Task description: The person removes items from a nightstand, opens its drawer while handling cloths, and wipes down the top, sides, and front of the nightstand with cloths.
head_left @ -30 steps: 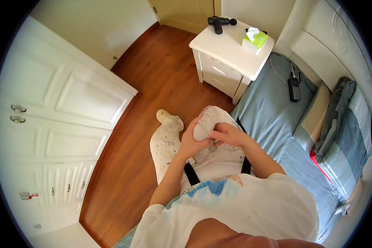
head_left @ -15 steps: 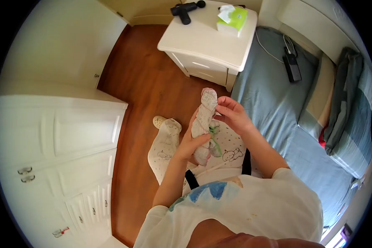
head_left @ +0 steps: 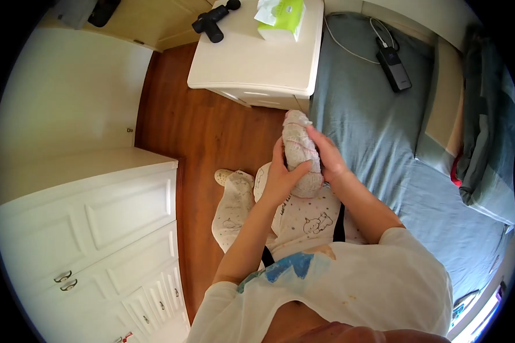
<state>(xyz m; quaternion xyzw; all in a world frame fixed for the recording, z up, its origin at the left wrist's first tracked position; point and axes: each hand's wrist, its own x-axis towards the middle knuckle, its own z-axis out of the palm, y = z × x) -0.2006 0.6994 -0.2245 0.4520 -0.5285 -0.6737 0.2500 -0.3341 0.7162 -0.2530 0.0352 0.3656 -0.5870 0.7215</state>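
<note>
A pale rolled-up cloth [head_left: 301, 144] with pinkish edging is held between both hands above my lap. My left hand [head_left: 281, 176] wraps its lower left side, the thumb lying across the front. On the other side, my right hand [head_left: 328, 155] presses along the roll's right edge with its fingers partly hidden behind it. Beneath the roll are my light printed trousers [head_left: 309, 214], and one foot in a cream clog [head_left: 223, 176] rests on the floor.
A white nightstand [head_left: 257, 66] ahead carries a black massage gun [head_left: 213, 26] and a green tissue pack [head_left: 283, 22]. The bed [head_left: 372, 143] on the right has a black power bank [head_left: 393, 70] with a cable. White cabinets [head_left: 126, 211] line the left, beside the wooden floor [head_left: 212, 126].
The cloth has gone from a twisted strip with a loose lower end and green part showing to a thicker, more compact roll. My right hand has closed in on its side. The view has shifted.
</note>
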